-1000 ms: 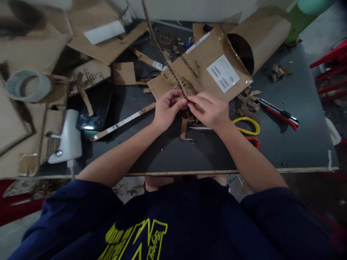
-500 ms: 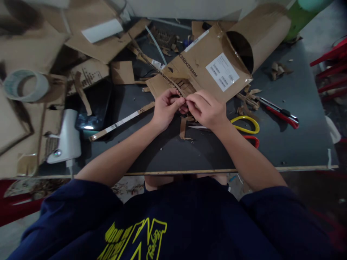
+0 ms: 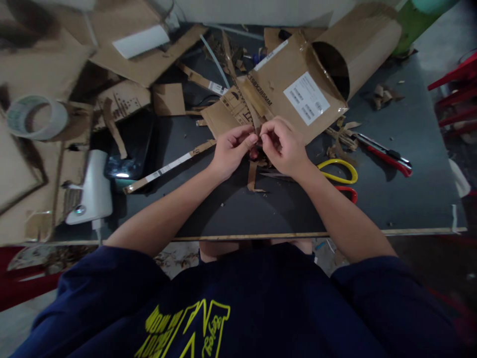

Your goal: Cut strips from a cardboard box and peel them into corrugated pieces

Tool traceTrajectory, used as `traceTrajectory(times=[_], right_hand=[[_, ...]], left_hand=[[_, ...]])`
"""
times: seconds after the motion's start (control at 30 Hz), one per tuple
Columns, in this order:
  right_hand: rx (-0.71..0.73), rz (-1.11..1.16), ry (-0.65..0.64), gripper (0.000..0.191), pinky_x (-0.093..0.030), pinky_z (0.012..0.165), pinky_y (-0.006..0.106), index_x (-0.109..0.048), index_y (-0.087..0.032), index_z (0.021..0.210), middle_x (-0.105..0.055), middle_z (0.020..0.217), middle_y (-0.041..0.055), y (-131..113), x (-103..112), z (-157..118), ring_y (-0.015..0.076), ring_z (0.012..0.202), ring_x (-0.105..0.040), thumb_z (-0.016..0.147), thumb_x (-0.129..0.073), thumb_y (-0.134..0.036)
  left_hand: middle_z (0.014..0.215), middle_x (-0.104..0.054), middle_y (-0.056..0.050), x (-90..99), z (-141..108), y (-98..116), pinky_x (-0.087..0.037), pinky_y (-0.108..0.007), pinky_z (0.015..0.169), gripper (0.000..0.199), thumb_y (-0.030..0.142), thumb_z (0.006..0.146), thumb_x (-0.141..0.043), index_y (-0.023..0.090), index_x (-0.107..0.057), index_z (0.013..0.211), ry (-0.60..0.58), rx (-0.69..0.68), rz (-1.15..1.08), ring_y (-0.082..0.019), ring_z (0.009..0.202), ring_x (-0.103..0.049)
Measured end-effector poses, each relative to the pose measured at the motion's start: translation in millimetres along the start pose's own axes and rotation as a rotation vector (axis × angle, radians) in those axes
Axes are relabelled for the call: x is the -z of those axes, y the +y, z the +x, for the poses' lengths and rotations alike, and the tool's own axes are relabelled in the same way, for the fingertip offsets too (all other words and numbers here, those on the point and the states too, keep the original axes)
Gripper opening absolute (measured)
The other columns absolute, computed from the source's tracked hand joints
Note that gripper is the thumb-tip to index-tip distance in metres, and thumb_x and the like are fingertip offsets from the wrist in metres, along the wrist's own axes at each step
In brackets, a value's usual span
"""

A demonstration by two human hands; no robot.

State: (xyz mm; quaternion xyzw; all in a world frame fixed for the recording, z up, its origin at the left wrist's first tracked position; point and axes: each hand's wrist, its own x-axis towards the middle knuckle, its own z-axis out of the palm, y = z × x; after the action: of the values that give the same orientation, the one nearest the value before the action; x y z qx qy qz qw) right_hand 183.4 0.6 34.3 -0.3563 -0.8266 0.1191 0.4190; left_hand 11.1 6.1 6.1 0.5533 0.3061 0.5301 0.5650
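Observation:
A narrow cardboard strip [image 3: 240, 82] points away from me, its near end between my two hands. My left hand [image 3: 234, 151] is closed on that end, thumb pressed against the fingers. My right hand [image 3: 283, 145] pinches at the same end, fingers curled; the exact bit of strip in its fingertips is partly hidden. Beneath the strip lies a flattened cardboard box [image 3: 278, 94] with printed lettering and a white label. Below my right wrist rest scissors [image 3: 341, 171] with yellow and red handles. Torn cardboard scraps [image 3: 252, 176] lie just under my hands.
A red utility knife [image 3: 387, 155] lies on the right. On the left are a tape roll [image 3: 36, 118], a black phone [image 3: 128, 154], a white corded device [image 3: 93, 191] and stacked cardboard [image 3: 30, 64]. A cardboard tube [image 3: 367, 44] stands behind; the table edge [image 3: 253, 237] is near me.
The strip has swung from leaning left to pointing more nearly straight away, its broad face now showing. My right fingers have moved slightly right, opening a small gap between the hands.

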Motion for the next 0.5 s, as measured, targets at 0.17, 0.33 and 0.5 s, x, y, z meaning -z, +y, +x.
traceTrajectory(times=[0.17, 0.33, 0.5], right_hand=[[-0.038, 0.129, -0.033, 0.022, -0.052, 0.071, 0.032, -0.052, -0.022, 0.091, -0.057, 0.085, 0.0009, 4.2, 1.6, 1.9, 0.0138, 0.074, -0.055, 0.103, -0.040, -0.036], [-0.121, 0.228, -0.002, 0.030, -0.053, 0.072, 0.033, -0.050, -0.024, 0.086, -0.053, 0.080, -0.0005, 5.9, -1.4, -0.5, 0.0136, 0.070, -0.052, 0.101, -0.043, -0.049], [-0.328, 0.585, -0.072, 0.041, -0.044, 0.049, 0.026, -0.046, -0.025, 0.083, -0.053, 0.070, -0.0038, 5.8, -2.5, -0.6, 0.0104, 0.054, -0.052, 0.097, -0.047, -0.063]], left_hand=[[0.057, -0.050, 0.005, -2.4, -0.9, 5.6, -0.042, -0.018, 0.043, 0.048, 0.062, 0.081, -0.075, 0.017, -0.061, 0.074, -0.050, -0.011, 0.009, -0.005, 0.046, -0.048], [0.056, -0.048, 0.005, -2.6, -2.1, 4.8, -0.040, -0.017, 0.044, 0.043, 0.058, 0.084, -0.074, 0.018, -0.064, 0.075, -0.089, -0.001, -0.012, -0.005, 0.046, -0.044], [0.067, -0.061, 0.001, -1.9, -1.1, 0.8, -0.043, -0.018, 0.046, 0.039, 0.057, 0.085, -0.074, 0.018, -0.072, 0.088, -0.085, 0.008, -0.041, -0.005, 0.048, -0.046]])
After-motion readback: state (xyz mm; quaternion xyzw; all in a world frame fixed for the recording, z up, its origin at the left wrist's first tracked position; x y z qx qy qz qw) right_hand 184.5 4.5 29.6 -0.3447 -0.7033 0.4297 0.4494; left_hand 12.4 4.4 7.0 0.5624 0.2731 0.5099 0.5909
